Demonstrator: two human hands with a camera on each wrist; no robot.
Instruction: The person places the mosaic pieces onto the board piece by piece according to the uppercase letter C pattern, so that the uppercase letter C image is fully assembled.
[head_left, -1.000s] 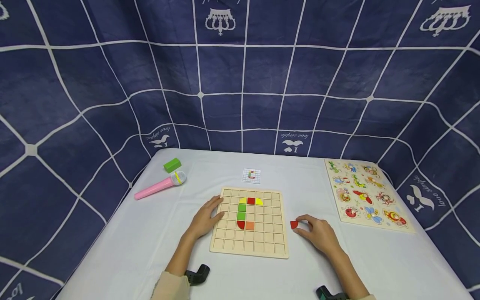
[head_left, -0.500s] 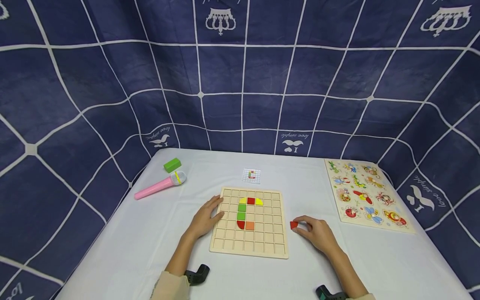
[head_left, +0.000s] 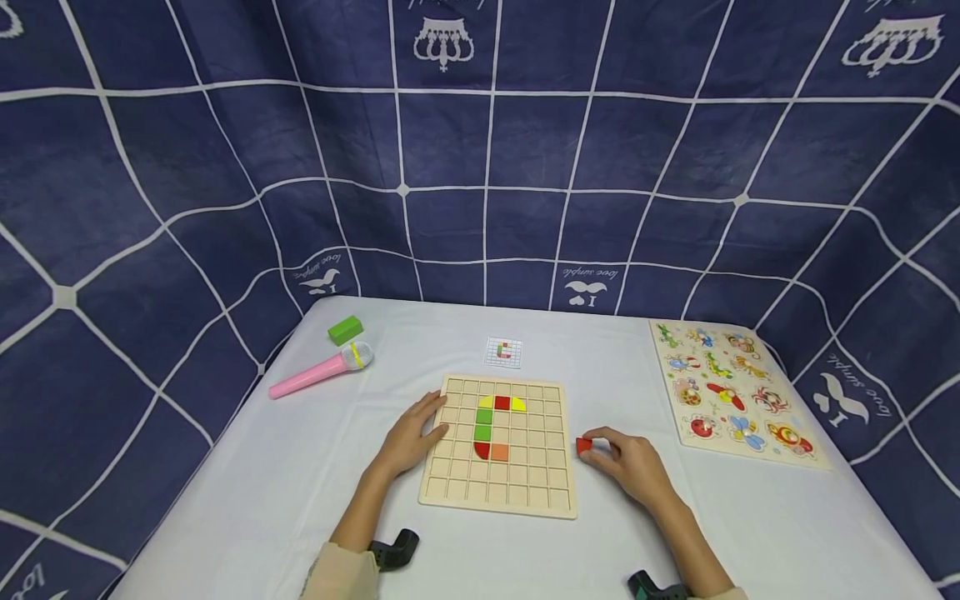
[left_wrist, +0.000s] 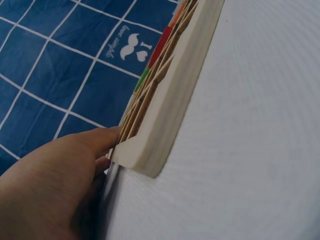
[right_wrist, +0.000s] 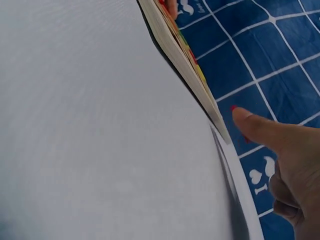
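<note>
A wooden grid board (head_left: pixel 536 482) lies mid-table, with colored pieces set in its squares: two yellow corner pieces (head_left: pixel 518 404), a red square (head_left: pixel 502 403) between them, green squares (head_left: pixel 483 432) below, then a rounded red piece (head_left: pixel 482 451) and an orange square (head_left: pixel 499 452). My left hand (head_left: pixel 408 437) rests at the board's left edge, fingers touching the rim, as the left wrist view confirms. Just off the board's right edge, my right hand (head_left: pixel 636 468) pinches a small red block (head_left: pixel 583 446) between thumb and fingers. The thumb mostly hides that block in the right wrist view.
Behind the board lies a small pattern card (head_left: pixel 503 352). A pink toy microphone (head_left: pixel 321 372) and a green block (head_left: pixel 345 330) sit at the back left. An insect picture puzzle (head_left: pixel 738 392) occupies the right side. A dark blue curtain (head_left: pixel 525 225) surrounds the white table.
My right hand has shifted slightly left toward the board with the red block, which has turned a little in the fingers. My left hand and the board have stayed put.
</note>
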